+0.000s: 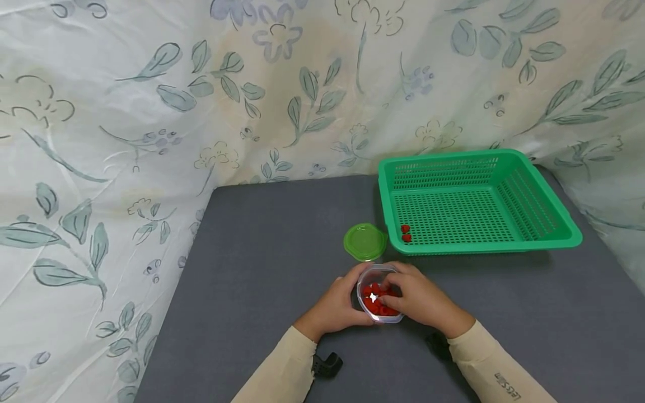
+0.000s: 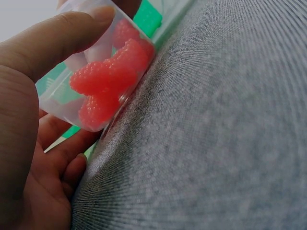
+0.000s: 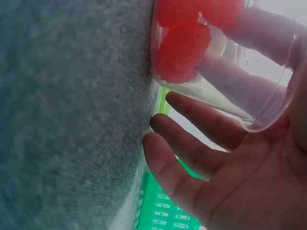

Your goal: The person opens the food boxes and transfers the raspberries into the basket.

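The head view looks forward and down from well above the grey bench (image 1: 272, 240), reaching the flower-print cloth (image 1: 282, 95) behind. Both wrist views sit low and close to the clear plastic tub (image 1: 385, 319), turned sideways, the bench surface standing upright. All three share the raspberries (image 2: 91, 79); head and right wrist share the green basket (image 1: 453, 212).

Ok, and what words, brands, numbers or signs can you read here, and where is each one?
"LetsSlim", on the right sleeve; small and slanted, so the exact spelling is uncertain.
Nothing else readable: no legible text on the green lid, clear cup or green basket.
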A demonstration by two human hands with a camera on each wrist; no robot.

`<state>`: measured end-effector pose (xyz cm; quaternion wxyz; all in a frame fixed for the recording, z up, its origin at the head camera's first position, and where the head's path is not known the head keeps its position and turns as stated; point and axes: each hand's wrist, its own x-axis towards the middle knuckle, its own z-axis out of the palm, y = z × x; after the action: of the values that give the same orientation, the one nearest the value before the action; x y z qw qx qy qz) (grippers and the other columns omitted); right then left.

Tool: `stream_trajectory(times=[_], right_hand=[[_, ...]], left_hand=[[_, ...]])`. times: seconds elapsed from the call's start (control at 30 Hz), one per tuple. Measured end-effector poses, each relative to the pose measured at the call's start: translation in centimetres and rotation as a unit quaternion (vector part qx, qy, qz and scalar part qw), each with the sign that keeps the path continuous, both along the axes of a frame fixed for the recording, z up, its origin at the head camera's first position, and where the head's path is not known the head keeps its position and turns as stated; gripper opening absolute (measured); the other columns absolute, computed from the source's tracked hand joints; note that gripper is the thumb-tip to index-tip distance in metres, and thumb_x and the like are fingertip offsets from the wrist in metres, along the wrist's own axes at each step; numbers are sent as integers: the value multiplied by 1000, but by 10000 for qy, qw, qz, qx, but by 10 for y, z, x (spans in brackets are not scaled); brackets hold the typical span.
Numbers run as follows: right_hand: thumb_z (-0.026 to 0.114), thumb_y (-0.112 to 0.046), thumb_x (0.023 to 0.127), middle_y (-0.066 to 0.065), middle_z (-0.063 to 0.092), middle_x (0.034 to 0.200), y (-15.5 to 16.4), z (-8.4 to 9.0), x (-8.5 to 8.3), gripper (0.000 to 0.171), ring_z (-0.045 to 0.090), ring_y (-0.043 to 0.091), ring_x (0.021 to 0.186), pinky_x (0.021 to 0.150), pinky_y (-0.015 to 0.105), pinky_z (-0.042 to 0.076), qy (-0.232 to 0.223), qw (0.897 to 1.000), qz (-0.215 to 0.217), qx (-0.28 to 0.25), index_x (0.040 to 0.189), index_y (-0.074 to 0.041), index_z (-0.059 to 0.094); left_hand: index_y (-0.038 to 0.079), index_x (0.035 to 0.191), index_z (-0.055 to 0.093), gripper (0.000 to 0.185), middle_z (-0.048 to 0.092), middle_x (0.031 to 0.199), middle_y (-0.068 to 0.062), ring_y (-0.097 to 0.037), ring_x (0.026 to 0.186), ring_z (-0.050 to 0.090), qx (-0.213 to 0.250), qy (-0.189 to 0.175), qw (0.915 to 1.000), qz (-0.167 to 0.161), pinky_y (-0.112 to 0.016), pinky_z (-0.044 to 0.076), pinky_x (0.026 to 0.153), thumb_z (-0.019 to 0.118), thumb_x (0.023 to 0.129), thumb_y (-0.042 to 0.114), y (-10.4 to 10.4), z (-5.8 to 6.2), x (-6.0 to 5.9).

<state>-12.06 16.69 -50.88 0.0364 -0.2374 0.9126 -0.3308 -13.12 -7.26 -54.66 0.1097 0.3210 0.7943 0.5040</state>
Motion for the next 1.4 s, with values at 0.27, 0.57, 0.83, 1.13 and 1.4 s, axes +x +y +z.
stream_trajectory(times=[0.27, 0.57, 0.83, 1.13, 1.4], right_hand=[[86, -12, 92, 15, 65, 135, 0, 2, 1, 15, 61, 34, 115, 89, 50, 57, 52, 9994, -43, 349, 88, -21, 75], [89, -13, 91, 18, 66, 134, -3, 8, 1, 13, 61, 39, 118, 93, 54, 56, 227, 9985, -57, 494, 88, -19, 78], [88, -11, 91, 17, 65, 133, -2, 6, 1, 17, 60, 39, 119, 93, 54, 57, 283, 9987, -6, 432, 88, -22, 75], [87, -13, 94, 14, 63, 141, 0, 2, 0, 15, 61, 37, 122, 91, 51, 58, 634, 9975, 98, 296, 92, -23, 75], [88, -18, 95, 10, 60, 147, 0, -2, 1, 13, 59, 34, 130, 95, 51, 58, 1007, 9946, 237, 25, 97, -22, 75]], left_hand=[[23, 169, 37, 105, 57, 156, 6, -12, 133, 58, 73, 92, 9999, -61, -42, 45, 113, 98, 83, 24, 1, -1, -1], [27, 169, 37, 106, 54, 157, 12, -10, 133, 55, -100, -13, 9999, 26, -47, 41, 115, 98, 83, 26, -1, 1, -2], [28, 169, 38, 105, 54, 157, 14, -10, 133, 56, -58, 46, 10000, 7, -46, 43, 114, 98, 83, 27, -1, 0, -2], [34, 168, 37, 103, 56, 156, 8, -11, 134, 56, 69, 50, 9999, -70, -42, 43, 114, 97, 84, 26, -1, -1, -2], [30, 167, 39, 102, 57, 154, 8, -11, 131, 59, 126, -114, 9998, -71, -35, 49, 109, 97, 83, 22, -2, -2, -1]])
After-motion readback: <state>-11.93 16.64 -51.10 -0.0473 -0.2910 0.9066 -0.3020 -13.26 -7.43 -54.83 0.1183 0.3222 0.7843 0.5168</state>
